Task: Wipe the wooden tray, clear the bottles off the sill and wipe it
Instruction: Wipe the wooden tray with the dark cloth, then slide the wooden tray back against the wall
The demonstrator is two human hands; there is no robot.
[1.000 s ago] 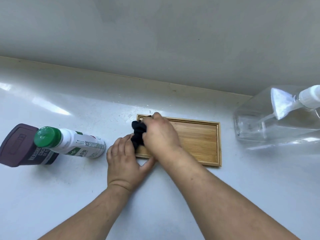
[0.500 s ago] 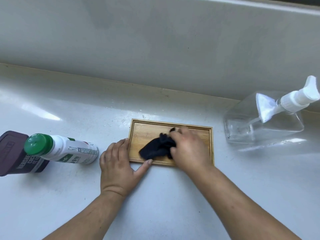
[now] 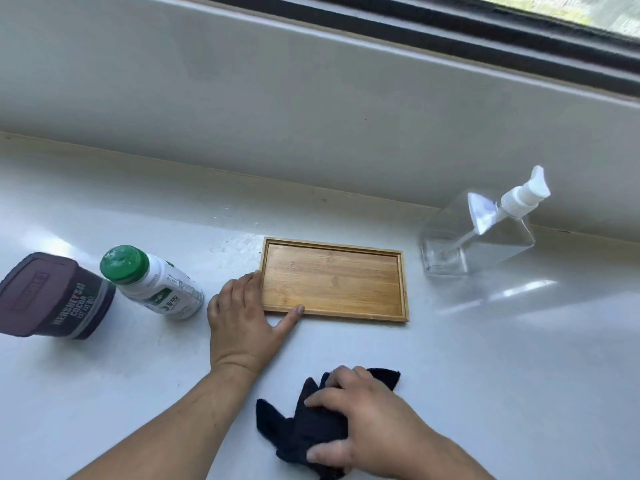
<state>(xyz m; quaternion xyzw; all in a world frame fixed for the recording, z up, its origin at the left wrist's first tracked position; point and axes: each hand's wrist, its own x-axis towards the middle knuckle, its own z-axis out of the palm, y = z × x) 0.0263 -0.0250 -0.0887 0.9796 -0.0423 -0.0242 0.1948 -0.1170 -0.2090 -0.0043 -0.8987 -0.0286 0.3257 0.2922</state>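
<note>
Stretching across the whole view, the white sill (image 3: pixel 485 358) runs under a pale wall and a dark-framed window (image 3: pixel 519 26). Both bare forearms reach in from the near edge. The wooden tray (image 3: pixel 332 280) lies flat near the middle of the sill, its inside bare. Right of it, apart from it, stands a clear pump bottle (image 3: pixel 476 237) with a white pump head. At the far left sits a dark cocoa tub (image 3: pixel 59 297), and just beside that a white bottle with a green cap (image 3: pixel 152 282), both leaning in the wide lens.

The left hand (image 3: pixel 244 322) lies palm down on the sill, fingers close together and pressed against the tray's left edge, thumb stretched out along its near rim. It braces the tray without gripping it.

The right hand (image 3: pixel 360 424) is nearer, well clear of the tray, palm down with fingers curled over a crumpled black cloth (image 3: pixel 294 431) that rests on the sill.
</note>
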